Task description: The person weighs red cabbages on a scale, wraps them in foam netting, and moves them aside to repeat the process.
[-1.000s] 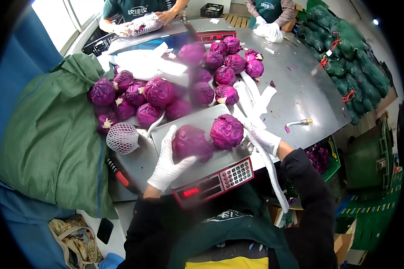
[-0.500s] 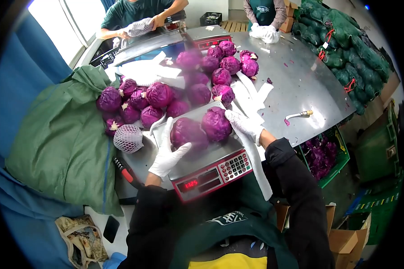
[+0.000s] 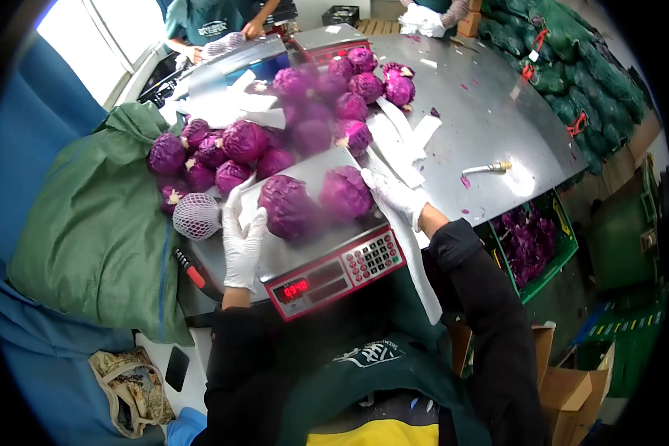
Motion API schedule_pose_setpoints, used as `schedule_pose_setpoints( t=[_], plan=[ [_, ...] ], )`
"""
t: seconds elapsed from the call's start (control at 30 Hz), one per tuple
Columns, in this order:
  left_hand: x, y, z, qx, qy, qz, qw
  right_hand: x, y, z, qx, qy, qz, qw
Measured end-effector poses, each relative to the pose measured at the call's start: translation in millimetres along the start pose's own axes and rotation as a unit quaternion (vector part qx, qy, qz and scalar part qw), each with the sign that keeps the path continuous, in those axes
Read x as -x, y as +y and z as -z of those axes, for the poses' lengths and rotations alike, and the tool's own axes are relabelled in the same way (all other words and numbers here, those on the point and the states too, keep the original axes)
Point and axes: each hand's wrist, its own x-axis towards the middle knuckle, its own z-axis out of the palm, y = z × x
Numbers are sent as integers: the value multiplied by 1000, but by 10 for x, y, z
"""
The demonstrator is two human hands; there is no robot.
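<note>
Two red cabbages rest on the steel pan of a red scale (image 3: 333, 269) whose display reads about 0.940. My left hand (image 3: 243, 241), in a white glove, is beside the left cabbage (image 3: 285, 207), fingers apart and holding nothing. On the other side my gloved right hand (image 3: 395, 197) has its fingertips by the right cabbage (image 3: 346, 192); whether they touch it is unclear. Behind the pan lies a pile of cabbages (image 3: 244, 141). One netted cabbage (image 3: 196, 216) sits left of the scale.
A green sack (image 3: 89, 223) bulges at the left, near a red-and-black tool (image 3: 195, 276). White foam strips lie on the steel table (image 3: 490, 119). A green crate (image 3: 528, 245) holds purple leaves. Two people stand across the table.
My left hand has drawn slightly away from the left cabbage. The display went from about 1.725 to 0.940. The view has shifted, moving the scene left and up.
</note>
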Motion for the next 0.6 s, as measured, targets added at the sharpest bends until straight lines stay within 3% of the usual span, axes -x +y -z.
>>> schedule_pose_setpoints(
  t=[0.1, 0.2, 0.23, 0.3, 0.37, 0.4, 0.43, 0.5, 0.6],
  plan=[
    [47, 192, -56, -32, -41, -26, 998, 296, -235, -41, -35, -28, 5, 999],
    [80, 22, -55, -111, -48, 3, 993, 337, -167, -179, 30, 37, 59, 997],
    [118, 112, -138, 25, -89, 44, 995, 227, -62, -232, 32, 42, 103, 993],
    [111, -105, -95, -61, -102, -8, 993, 357, -153, -435, -64, 74, 26, 995],
    [75, -191, -53, -101, -89, -7, 991, 289, -27, -539, 51, 153, 102, 982],
    [35, -296, -4, -128, -69, -32, 989, 219, 39, -629, 24, 162, 83, 983],
    [75, -180, -78, -69, -77, -3, 995, 182, 103, -700, -3, 168, 65, 984],
    [55, -140, -38, -94, -95, 9, 991, 268, 81, -659, -27, 133, 55, 989],
    [6, -167, 66, -168, -91, 3, 982, 189, 220, -734, -32, 130, 113, 985]
  ],
)
